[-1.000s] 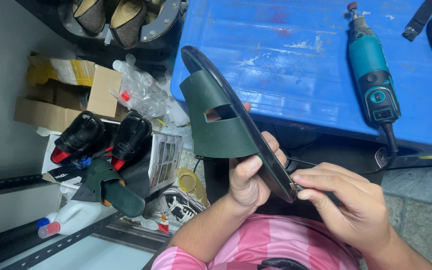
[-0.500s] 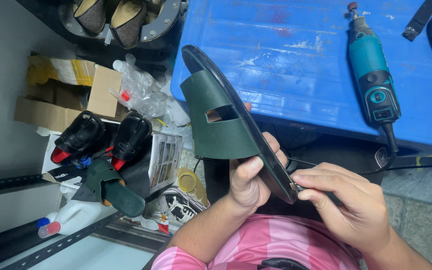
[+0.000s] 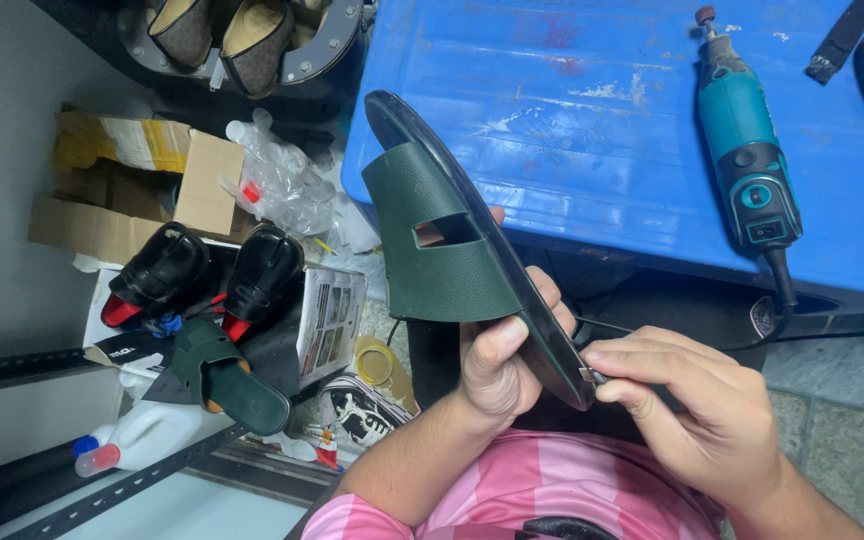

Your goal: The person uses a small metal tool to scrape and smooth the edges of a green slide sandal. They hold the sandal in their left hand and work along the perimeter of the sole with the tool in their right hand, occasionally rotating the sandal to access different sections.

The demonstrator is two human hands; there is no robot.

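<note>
Left hand (image 3: 497, 365) wrapped round green sandal (image 3: 452, 255), gripping it steady, sole edge turned out. Right hand (image 3: 687, 400) pinching a small tool at sandal's heel edge, fingers closed tight. Beyond sandal, rotary tool (image 3: 747, 150) lying on blue worktop (image 3: 572, 110).

teal rotary tool (image 3: 745, 155) on blue table (image 3: 572, 110)

A sandal (image 3: 472, 250) sits between both hands — rotary tool (image 3: 747, 160) on the table (image 3: 572, 110) behind.
</note>
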